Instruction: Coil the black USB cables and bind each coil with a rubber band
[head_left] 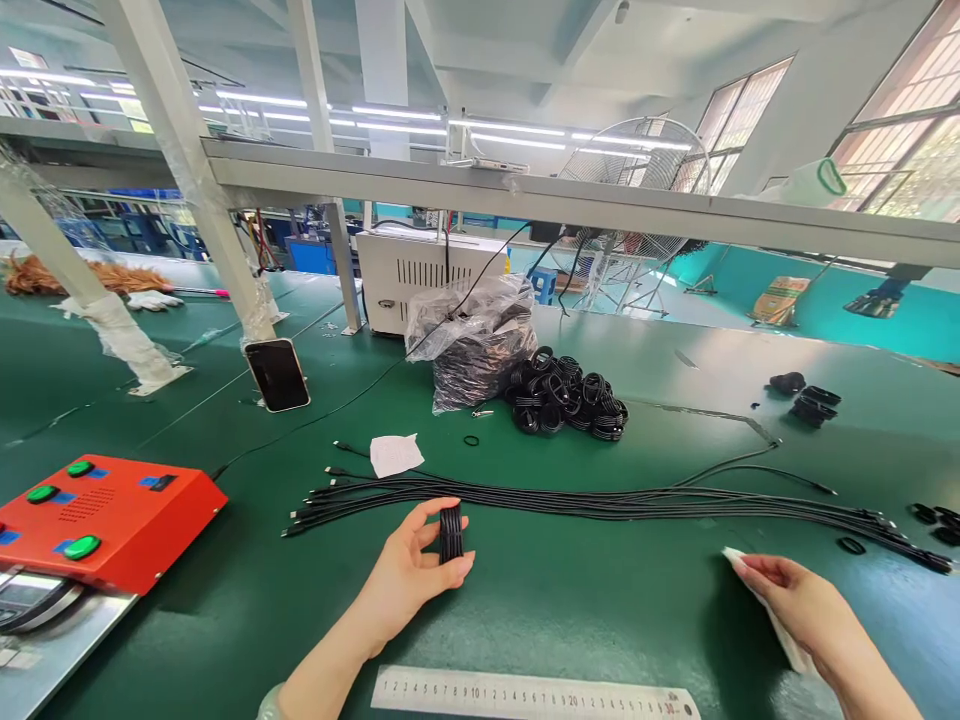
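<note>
My left hand (pixel 409 570) pinches a tightly coiled black cable (pixel 451 534) upright between thumb and fingers, above the green table. On the right, my right hand (pixel 802 605) grips a thin white piece (pixel 784 635), part of which hangs below the fingers; whether it is cloth, paper or plastic I cannot tell. Just beyond both hands lies a bundle of straight black cables (pixel 570 502), stretched from left to right. A steel ruler (pixel 532 695) rests near the table's front edge, between my forearms.
An orange-red box (pixel 150 520) with green buttons stands at left. A phone (pixel 277 375) leans on a post. Farther back are a pile of coiled cables (pixel 566 392), a plastic bag (pixel 480 340) and a white machine (pixel 420 270). A paper scrap (pixel 395 455) lies near the cables.
</note>
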